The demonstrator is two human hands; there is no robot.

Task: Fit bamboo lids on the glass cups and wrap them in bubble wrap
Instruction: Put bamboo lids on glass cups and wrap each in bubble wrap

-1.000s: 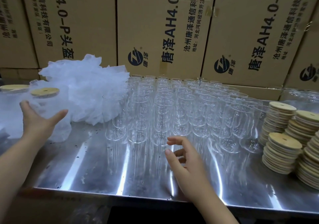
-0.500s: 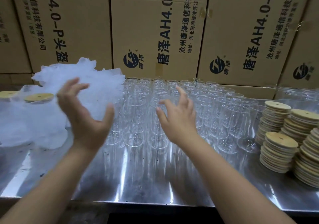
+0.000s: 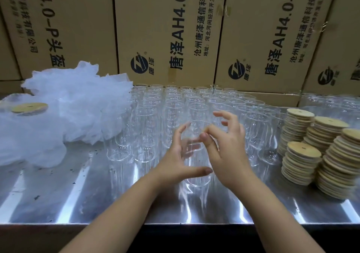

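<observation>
1. Our left hand (image 3: 175,161) is clamped on one glass cup (image 3: 197,178). The fingers wrap round its far side and show through the glass, and the thumb lies across its near wall.
2. We hold that cup upright, without a lid, near the middle of the bench (image 3: 78,194), just in front of the rows of glass cups (image 3: 175,104). We cannot tell whether its base rests on the bench.
3. Our right hand (image 3: 228,155) sets its thumb on the cup's wall near the rim, with the fingers arched and spread beside it. We cannot tell whether they grip.
4. Stacks of bamboo lids (image 3: 301,161) stand at the bench's right end.
5. Bubble wrap (image 3: 74,106) is heaped at the back left, with a wrapped lidded cup (image 3: 29,108) by the left edge.
6. Cardboard boxes (image 3: 165,28) stand behind the bench.
</observation>
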